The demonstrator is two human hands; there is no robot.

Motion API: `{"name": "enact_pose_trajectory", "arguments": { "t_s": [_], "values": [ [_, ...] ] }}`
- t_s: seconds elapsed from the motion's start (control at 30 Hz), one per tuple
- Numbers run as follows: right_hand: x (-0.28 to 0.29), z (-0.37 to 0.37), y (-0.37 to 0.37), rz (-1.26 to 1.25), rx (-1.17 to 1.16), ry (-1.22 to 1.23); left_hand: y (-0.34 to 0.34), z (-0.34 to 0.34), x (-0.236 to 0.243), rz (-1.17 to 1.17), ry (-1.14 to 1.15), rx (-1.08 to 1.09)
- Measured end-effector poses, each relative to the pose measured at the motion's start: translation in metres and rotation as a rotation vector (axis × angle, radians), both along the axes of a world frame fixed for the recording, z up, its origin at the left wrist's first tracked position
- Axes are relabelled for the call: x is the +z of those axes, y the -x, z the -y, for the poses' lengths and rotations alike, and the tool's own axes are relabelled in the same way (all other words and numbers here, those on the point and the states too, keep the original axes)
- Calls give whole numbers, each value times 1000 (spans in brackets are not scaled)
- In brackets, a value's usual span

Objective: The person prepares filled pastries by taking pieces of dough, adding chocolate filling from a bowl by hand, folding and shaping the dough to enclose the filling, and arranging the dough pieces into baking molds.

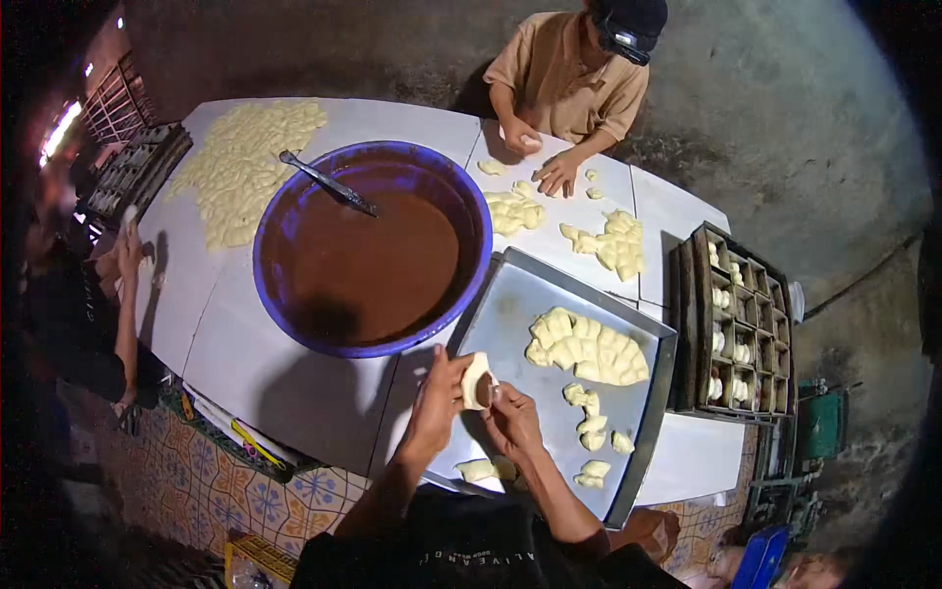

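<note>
My left hand (437, 398) holds a flattened piece of pale dough (474, 367) with brown filling (484, 390) on it. My right hand (515, 422) pinches what looks like a small spoon at the filling, against the dough. Both hands are over the near-left part of a metal tray (589, 283), which holds a clump of dough pieces (589, 348), smaller pieces (593, 424) and more dough near its front (476, 471). Beyond my hands stands a blue bowl (480, 231) of brown filling (383, 265) with a long utensil (329, 185) in it.
A co-worker (574, 74) across the white table (221, 334) handles dough pieces (512, 211). Another person (74, 314) works at the left, near more dough (240, 162) and dark moulds (132, 177). A divided rack (736, 334) with white pieces stands at the right; a yellow crate (260, 560) is below.
</note>
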State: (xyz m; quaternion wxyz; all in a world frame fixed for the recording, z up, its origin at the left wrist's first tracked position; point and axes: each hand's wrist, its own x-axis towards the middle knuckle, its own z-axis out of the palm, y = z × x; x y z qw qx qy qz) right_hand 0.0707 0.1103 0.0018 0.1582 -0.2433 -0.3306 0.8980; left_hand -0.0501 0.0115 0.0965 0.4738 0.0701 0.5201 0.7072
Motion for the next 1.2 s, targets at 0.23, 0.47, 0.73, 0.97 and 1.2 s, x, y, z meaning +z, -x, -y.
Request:
{"name": "enact_pose_trajectory", "arguments": {
  "t_s": [0.23, 0.47, 0.73, 0.97, 1.2],
  "values": [
    [28, 15, -22, 225, -88, -1479, -38, 13, -39, -265, 5, -41],
    [52, 4, -30, 23, -222, -962, -60, 23, -43, -166, -134, -22],
    [42, 25, -50, 276, -49, -951, -72, 25, -60, -218, 60, 140],
    [29, -5, -65, 168, 464, -409, -72, 26, -56, -313, -225, 26],
    [-31, -67, -21, 237, 127, -1051, -65, 4, -117, 301, 71, 199]
  ]
}}
